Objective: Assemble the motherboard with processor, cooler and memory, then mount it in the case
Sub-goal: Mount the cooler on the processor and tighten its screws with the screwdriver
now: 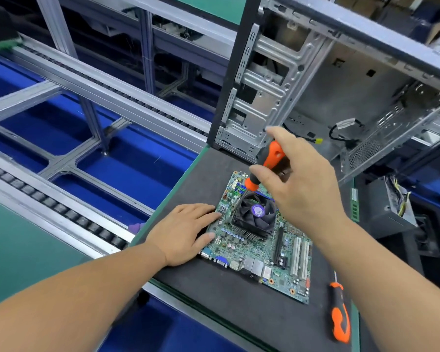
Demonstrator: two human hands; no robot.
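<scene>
Left hand (186, 232): lies flat, palm down, low and centre-left in the frame; fingers (208, 212) straight and released, their tips on the left edge of the board.
Right hand (297, 184): raised above the board in the centre-right; fingers curled round the orange-and-black handle of a screwdriver (267, 165), grasping it.
Screwdriver: slants down and to the left, its lower end at the cooler's upper left corner; the tip itself cannot be made out.
Board (259, 247): green, flat on the dark surface (229, 301) in the centre of the frame, its port row toward the lower left, white slots toward the right.
Cooler (254, 214): black, with a fan and a purple hub label, seated on the upper part of the board; fins show below the fan.
Second screwdriver (339, 313): same orange-and-black handle, lying on the surface at the lower right, just beside the right forearm, apart from the board.
Case (315, 80): bare metal, open side facing the camera, standing at the far end of the surface in the upper right; loose cables lie inside it.
Power supply (389, 207): dark box with wires, right of the surface at the frame's right edge.
Conveyor (61, 207): roller rails and aluminium frame over blue, across the left half.
</scene>
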